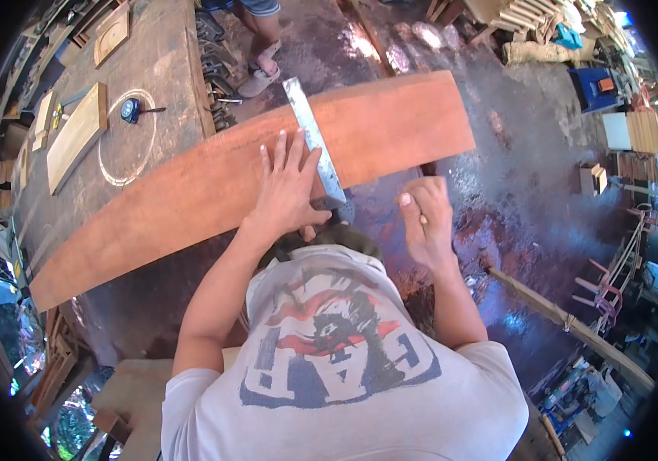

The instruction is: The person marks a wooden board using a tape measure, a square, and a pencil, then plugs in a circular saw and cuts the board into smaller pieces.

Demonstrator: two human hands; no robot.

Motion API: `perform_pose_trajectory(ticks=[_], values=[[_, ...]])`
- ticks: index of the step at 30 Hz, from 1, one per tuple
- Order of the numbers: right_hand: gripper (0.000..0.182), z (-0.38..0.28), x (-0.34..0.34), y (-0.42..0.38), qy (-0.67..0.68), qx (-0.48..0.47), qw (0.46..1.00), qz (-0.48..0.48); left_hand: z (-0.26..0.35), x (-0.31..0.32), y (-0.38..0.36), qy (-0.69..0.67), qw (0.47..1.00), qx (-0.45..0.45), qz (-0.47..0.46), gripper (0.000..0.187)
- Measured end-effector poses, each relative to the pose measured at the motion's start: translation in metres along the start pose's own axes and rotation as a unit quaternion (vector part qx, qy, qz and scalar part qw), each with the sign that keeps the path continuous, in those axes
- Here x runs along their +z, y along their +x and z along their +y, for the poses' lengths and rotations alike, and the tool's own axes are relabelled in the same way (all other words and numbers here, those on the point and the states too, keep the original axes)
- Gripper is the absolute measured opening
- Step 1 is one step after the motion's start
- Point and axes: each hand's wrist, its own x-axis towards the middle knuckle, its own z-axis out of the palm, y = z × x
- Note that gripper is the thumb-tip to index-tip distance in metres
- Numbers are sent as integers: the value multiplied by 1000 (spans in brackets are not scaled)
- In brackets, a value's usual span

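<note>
A long reddish wooden board [191, 188] with a curved far edge lies across the workbench and sticks out to the right. Across it rests a grey metal square or straight bar [315, 142]. My left hand [287, 180] lies on the board with its fingers spread, the index fingertip beside the bar and the thumb near its lower end. My right hand [427, 219] is raised to the right of the bar, off the board, with its fingers curled and the thumb against them; whether it holds something small is hidden.
On the bench [167, 77] lie a blue tape measure [131, 111] inside a chalk-like ring and a pale wood piece [77, 138]. Another person's leg [264, 42] is beyond the bench. A long wooden pole [567, 323] is at right, with stacked wood [644, 132] behind.
</note>
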Motion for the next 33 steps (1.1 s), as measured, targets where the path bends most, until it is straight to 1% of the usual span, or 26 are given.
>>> perform_pose_trajectory(ticks=[2,3,4,6,7,10,13,16,19,22,25,28,31,33], values=[[20,12,31,-31,97,144,984,-45,2,2,5,9,1000,15,7,113],[25,14,54,-41,157,211,964,-45,5,4,7,12,1000,17,8,114],[30,11,76,-45,218,273,936,-46,7,6,9,16,1000,17,10,114],[34,2,96,-36,316,377,869,-57,9,2,13,30,999,28,0,115],[36,3,103,-30,364,423,827,-64,9,1,15,39,999,31,-3,115],[38,15,120,-31,424,467,774,-56,8,2,17,48,998,40,-7,116],[34,17,127,-35,487,405,773,-20,6,3,18,48,997,58,0,119],[32,29,120,-32,471,421,772,-71,13,2,22,52,998,36,-17,116],[30,24,123,-33,486,389,782,-27,15,-3,22,67,997,35,-28,118],[32,29,123,-35,442,409,796,-60,13,-1,22,64,997,26,-36,120],[36,30,124,-36,413,393,819,-58,11,1,23,61,997,28,-35,121],[38,33,123,-36,388,397,829,-67,12,0,25,49,998,26,-42,122],[37,32,118,-34,387,409,822,-86,9,2,25,41,998,41,-23,125],[37,30,117,-33,400,404,820,-70,8,4,25,43,998,43,-22,126]])
